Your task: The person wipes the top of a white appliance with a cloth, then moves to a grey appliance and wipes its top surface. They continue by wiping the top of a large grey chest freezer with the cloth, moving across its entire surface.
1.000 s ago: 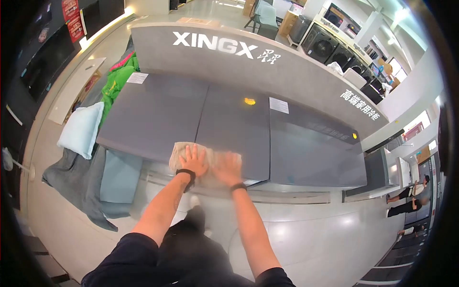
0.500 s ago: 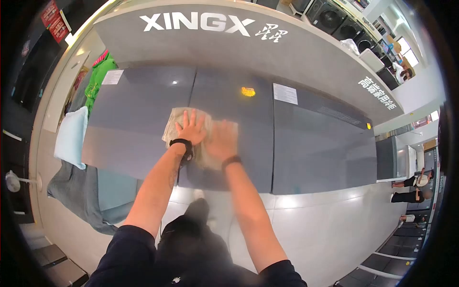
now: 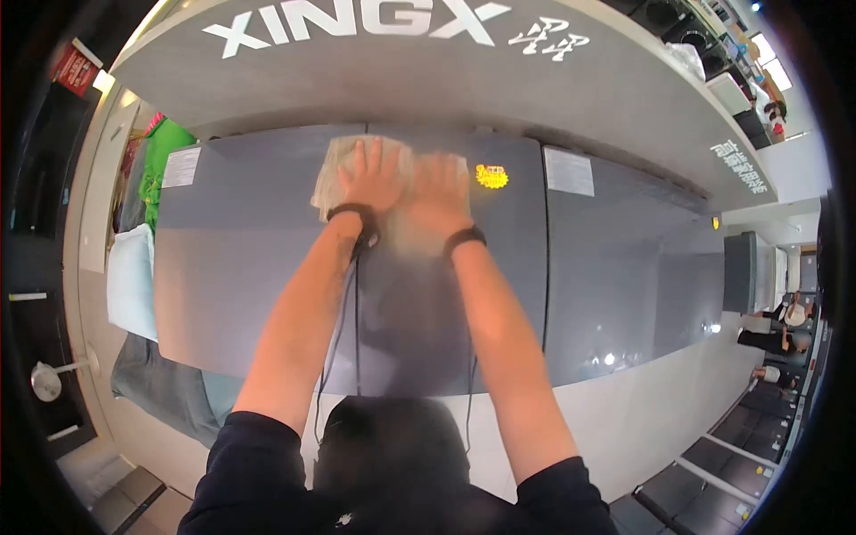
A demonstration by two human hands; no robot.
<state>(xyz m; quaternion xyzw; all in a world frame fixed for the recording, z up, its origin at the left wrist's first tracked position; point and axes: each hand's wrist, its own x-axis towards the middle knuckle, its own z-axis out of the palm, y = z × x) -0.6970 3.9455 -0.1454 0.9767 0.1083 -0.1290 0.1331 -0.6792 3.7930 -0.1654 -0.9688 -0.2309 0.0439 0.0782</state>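
Both my arms reach forward over a row of grey chest freezers. My left hand (image 3: 373,183) lies flat, fingers spread, on a beige cloth (image 3: 331,183) close to the back of the lids. Beside it, my right hand (image 3: 439,192) is stretched out flat on the cloth's right part, blurred by motion. The cloth covers part of the middle freezer lid (image 3: 406,330) and overlaps the seam with the left lid (image 3: 232,267). Just right of my right hand, a yellow starburst sticker (image 3: 491,176) is on the middle lid. Dark bands circle both wrists.
A grey back panel (image 3: 357,80) with white lettering rises behind the lids. White paper sheets lie on the left lid and the right lid (image 3: 633,276). A light blue pillow (image 3: 131,276) and grey fabric (image 3: 160,383) are at the left. People (image 3: 776,342) stand far right.
Both hands and the cloth have moved forward, toward the back edge of the lids. My body has leaned in closer and the view has shifted.
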